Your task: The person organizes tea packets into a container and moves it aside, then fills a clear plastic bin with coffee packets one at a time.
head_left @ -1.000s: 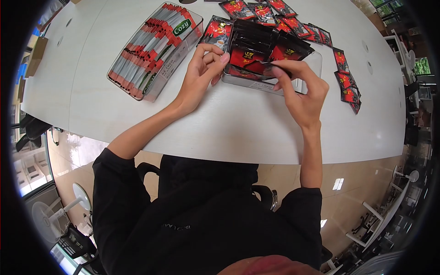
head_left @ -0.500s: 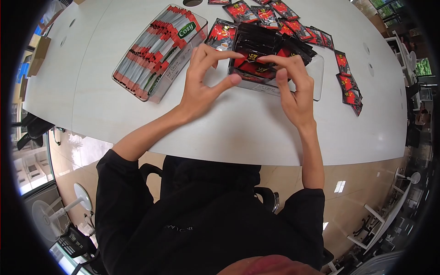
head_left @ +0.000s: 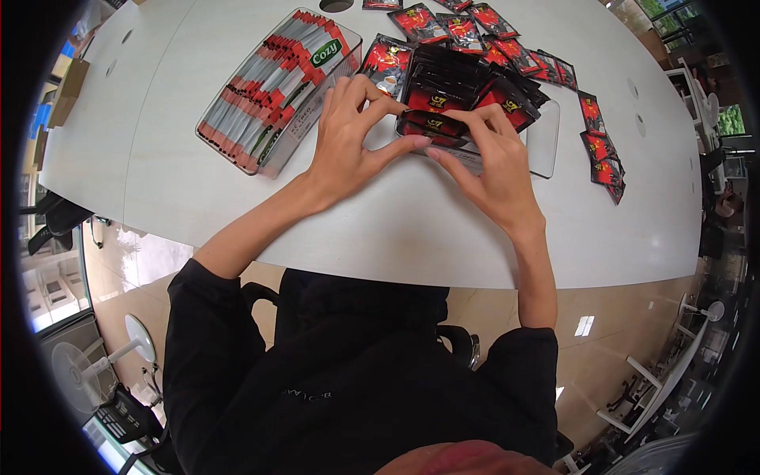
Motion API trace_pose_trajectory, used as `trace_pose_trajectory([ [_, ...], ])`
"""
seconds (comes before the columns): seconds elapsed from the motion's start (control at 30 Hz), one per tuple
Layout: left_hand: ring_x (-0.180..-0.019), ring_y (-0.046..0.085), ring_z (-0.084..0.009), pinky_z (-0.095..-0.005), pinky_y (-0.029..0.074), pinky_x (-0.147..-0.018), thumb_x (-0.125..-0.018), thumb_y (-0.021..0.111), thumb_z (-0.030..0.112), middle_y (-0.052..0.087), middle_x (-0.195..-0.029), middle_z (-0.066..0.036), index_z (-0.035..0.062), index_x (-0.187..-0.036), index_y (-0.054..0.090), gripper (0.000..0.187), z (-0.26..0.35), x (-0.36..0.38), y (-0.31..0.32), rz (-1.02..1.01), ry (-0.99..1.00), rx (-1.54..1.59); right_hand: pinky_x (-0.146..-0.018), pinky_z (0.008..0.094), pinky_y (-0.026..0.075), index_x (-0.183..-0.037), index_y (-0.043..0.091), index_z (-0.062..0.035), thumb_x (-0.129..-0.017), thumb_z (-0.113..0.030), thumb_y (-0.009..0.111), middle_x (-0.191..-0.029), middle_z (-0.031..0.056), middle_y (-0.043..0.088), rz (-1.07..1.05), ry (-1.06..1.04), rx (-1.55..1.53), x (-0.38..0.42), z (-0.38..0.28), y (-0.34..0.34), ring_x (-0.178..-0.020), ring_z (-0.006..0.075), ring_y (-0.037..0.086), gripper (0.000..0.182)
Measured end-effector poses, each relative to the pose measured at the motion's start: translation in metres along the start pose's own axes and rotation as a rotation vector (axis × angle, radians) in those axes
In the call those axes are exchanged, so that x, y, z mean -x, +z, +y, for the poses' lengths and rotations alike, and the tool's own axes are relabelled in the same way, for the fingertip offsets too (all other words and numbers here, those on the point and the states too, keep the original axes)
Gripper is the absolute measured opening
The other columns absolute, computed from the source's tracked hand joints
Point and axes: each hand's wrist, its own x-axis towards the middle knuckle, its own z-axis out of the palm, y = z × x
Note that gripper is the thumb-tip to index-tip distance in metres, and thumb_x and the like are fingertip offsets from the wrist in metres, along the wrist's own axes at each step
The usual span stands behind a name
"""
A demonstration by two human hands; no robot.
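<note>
Both hands have dropped onto the packets: left hand (head_left: pixel 348 142) and right hand (head_left: pixel 489 162) pinch one red-black packet (head_left: pixel 432 124) at the clear tray's (head_left: pixel 543 141) front, on a white table (head_left: pixel 412 229) above tiled floor.

Bright, even daylight fell across the glossy white oval desk (head_left: pixel 396 229); shadows stayed soft. Fisheye distortion bent the frame's edges, black vignette filled the corners, centre sharp.

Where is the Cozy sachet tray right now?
In the head view, the Cozy sachet tray sits upper left on the white table, just left of the left hand.
</note>
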Motion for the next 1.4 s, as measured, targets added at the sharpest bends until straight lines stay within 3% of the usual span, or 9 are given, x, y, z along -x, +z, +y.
trace_pose_trajectory([
  [0.3, -0.09, 0.049, -0.0264, -0.04, 0.04, -0.077, -0.076, 0.088, 0.04, 0.055, -0.096, -0.007, 0.0062, -0.097, 0.071, 0.044, 0.002, -0.001, -0.001, 0.0, 0.047, -0.102, -0.077, 0.035, 0.048, -0.12, 0.07, -0.0114, -0.076, -0.029, 0.089, -0.086, 0.0039, 0.072, 0.11, -0.032, -0.009, 0.003, 0.006, 0.0, -0.079, 0.0223, 0.066, 0.051],
  [0.5, -0.091, 0.047, -0.0249, -0.0373, 0.041, -0.077, -0.078, 0.088, 0.039, 0.052, -0.098, -0.007, 0.0044, -0.104, 0.068, 0.048, -0.001, -0.002, -0.002, 0.002, 0.074, -0.041, -0.071, 0.0306, 0.047, -0.109, 0.068, -0.008, -0.075, -0.028, 0.09, -0.082, 0.003, 0.069, 0.305, -0.269, 0.078, 0.0, 0.021, -0.017, -0.075, 0.0192, 0.065, 0.045],
  [0.6, -0.091, 0.046, -0.0189, -0.0329, 0.041, -0.077, -0.082, 0.087, 0.035, 0.048, -0.1, -0.004, 0.0041, -0.111, 0.061, 0.05, 0.006, 0.004, 0.002, 0.001, -0.073, 0.208, -0.067, 0.0298, 0.045, -0.099, 0.065, -0.0073, -0.079, -0.025, 0.089, -0.078, 0.0017, 0.067, 0.507, -0.062, 0.181, 0.003, 0.035, -0.034, -0.068, 0.0174, 0.061, 0.036],
  [0.7, -0.089, 0.044, -0.0114, -0.0285, 0.04, -0.076, -0.089, 0.082, 0.032, 0.046, -0.098, 0.0, 0.0064, -0.111, 0.055, 0.044, 0.006, 0.007, 0.008, -0.03, -0.438, 0.701, -0.064, 0.0295, 0.042, -0.091, 0.06, -0.0069, -0.095, -0.024, 0.075, -0.068, 0.0016, 0.063, 0.442, 0.156, 0.089, 0.011, 0.054, -0.048, -0.061, 0.016, 0.055, 0.023],
  [0.73, -0.087, 0.043, -0.0078, -0.0267, 0.04, -0.074, -0.094, 0.078, 0.032, 0.045, -0.095, 0.002, 0.0078, -0.109, 0.053, 0.038, 0.004, 0.007, 0.01, -0.058, -0.684, 1.024, -0.063, 0.0303, 0.041, -0.09, 0.058, -0.007, -0.102, -0.026, 0.064, -0.065, 0.0022, 0.063, 0.365, 0.22, -0.001, 0.012, 0.057, -0.051, -0.059, 0.0171, 0.053, 0.023],
  [0.8, -0.083, 0.042, -0.0069, -0.0253, 0.038, -0.073, -0.098, 0.072, 0.033, 0.044, -0.09, 0.003, 0.0087, -0.107, 0.053, 0.032, -0.004, 0.005, 0.006, -0.1, -0.704, 1.15, -0.064, 0.0321, 0.041, -0.088, 0.062, -0.0069, -0.113, -0.034, 0.031, -0.06, 0.0055, 0.065, 0.164, 0.292, 0.034, 0.011, 0.051, -0.056, -0.057, 0.0194, 0.05, 0.048],
  [0.87, -0.072, 0.04, -0.0066, -0.0234, 0.035, -0.068, -0.11, 0.05, 0.041, 0.042, -0.077, 0.005, 0.0078, -0.102, 0.054, 0.034, -0.005, 0.002, 0.007, -0.098, -0.73, 1.277, -0.069, 0.0336, 0.041, -0.087, 0.067, -0.0077, -0.113, -0.034, 0.03, -0.061, 0.0059, 0.066, 0.046, 0.228, 0.101, 0.012, 0.053, -0.061, -0.057, 0.0206, 0.05, 0.052],
  [1.17, -0.068, 0.04, -0.009, -0.0258, 0.038, -0.065, -0.114, 0.033, 0.046, 0.042, -0.075, 0.002, 0.0071, -0.098, 0.054, 0.046, -0.005, -0.003, 0.004, -0.162, -0.829, 1.252, -0.095, 0.0391, 0.034, -0.094, 0.083, -0.0105, -0.113, -0.034, 0.026, -0.062, 0.009, 0.062, -0.21, 0.144, 0.146, 0.009, 0.046, -0.057, -0.062, 0.0264, 0.044, 0.064],
  [1.4, -0.068, 0.043, -0.0079, -0.0235, 0.038, -0.064, -0.112, 0.045, 0.035, 0.047, -0.076, 0.001, 0.0069, -0.103, 0.054, 0.031, -0.007, 0.002, 0.008, -0.106, -0.88, 1.232, -0.097, 0.0413, 0.032, -0.095, 0.083, -0.0109, -0.113, -0.027, 0.034, -0.057, 0.0081, 0.052, -0.116, 0.144, 0.271, 0.007, 0.043, -0.05, -0.069, 0.0252, 0.046, 0.055],
])
